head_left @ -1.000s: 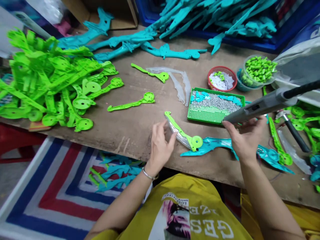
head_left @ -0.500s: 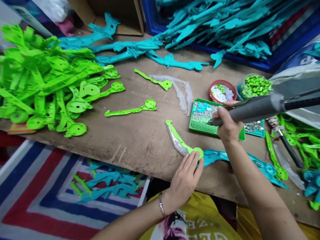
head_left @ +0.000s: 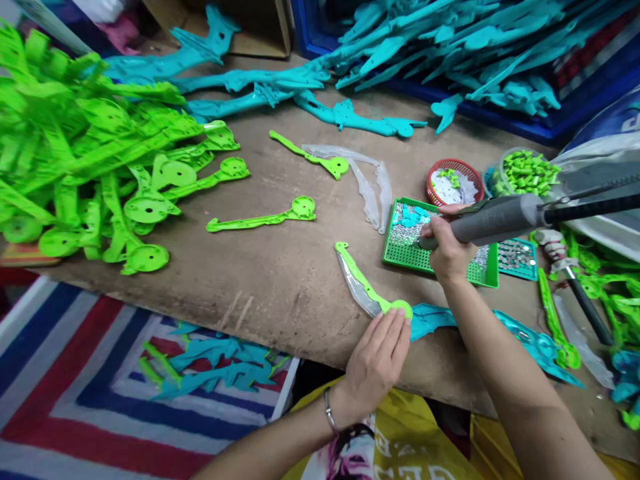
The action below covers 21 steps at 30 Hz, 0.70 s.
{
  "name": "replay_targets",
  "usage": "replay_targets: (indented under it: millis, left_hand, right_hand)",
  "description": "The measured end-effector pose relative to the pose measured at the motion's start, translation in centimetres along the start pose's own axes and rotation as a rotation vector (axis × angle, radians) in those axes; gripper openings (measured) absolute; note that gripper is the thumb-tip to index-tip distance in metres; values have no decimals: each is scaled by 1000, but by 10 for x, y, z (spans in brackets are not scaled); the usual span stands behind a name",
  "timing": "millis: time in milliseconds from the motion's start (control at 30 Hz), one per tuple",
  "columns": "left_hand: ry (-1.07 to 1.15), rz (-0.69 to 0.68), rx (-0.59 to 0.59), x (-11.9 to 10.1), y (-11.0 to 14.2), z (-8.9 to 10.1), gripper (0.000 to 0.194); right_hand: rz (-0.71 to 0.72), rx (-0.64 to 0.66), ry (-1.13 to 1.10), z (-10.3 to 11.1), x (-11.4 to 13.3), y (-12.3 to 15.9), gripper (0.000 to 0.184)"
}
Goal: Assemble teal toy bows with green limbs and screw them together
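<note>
My left hand [head_left: 377, 360] lies flat, fingers stretched out and close together, over the round end of a lime-green plastic arm [head_left: 361, 275]. A clear blade-shaped plastic strip [head_left: 356, 288] runs along the arm's lower side. From under that round end a teal plastic body [head_left: 434, 320] stretches right, partly hidden by my right forearm. My right hand [head_left: 450, 250] is closed around a grey electric screwdriver [head_left: 493, 221]. The tool's tip points left, above a green perforated tray [head_left: 407, 259] of small screws and teal pieces; contact with the screws cannot be made out.
Lime-green parts are heaped [head_left: 90, 147] at left. A blue crate [head_left: 420, 100] of teal parts stands behind. Two loose green arms [head_left: 265, 219] and clear strips [head_left: 384, 193] lie mid-table. A red basket [head_left: 434, 180], a tub of green bits [head_left: 530, 173] and a hammer-like tool [head_left: 585, 300] are at right.
The whole view has shifted slightly. My right hand and the screwdriver have moved a little left over the tray. My left hand stays on the green arm's round end.
</note>
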<state>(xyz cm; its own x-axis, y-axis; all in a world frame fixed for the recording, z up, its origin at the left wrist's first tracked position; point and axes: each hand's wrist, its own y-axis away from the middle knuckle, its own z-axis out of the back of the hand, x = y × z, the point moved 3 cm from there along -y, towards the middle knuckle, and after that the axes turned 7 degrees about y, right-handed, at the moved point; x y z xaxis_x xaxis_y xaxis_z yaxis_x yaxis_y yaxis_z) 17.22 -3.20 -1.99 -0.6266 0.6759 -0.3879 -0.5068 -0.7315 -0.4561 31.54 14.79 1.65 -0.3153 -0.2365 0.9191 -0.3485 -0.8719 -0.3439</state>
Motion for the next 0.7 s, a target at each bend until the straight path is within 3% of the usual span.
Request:
replay_targets:
  millis: [167,333,500,700]
  left_hand:
    - [-19,5,-21,-1,-1,0,39]
    - [-27,17,-59,-2,-3,-2,37]
    - [-21,44,-81,-4,-5,-3,35]
    - [-7,58,4,-6,-1,-4,37]
  right_hand:
    - [26,-12,-136,-3,0,0,18]
    - [30,7,-81,-2,4,-3,20]
    - [82,14,-134,1,32,8,17]
    - [17,288,-260,-13,66,57,18]
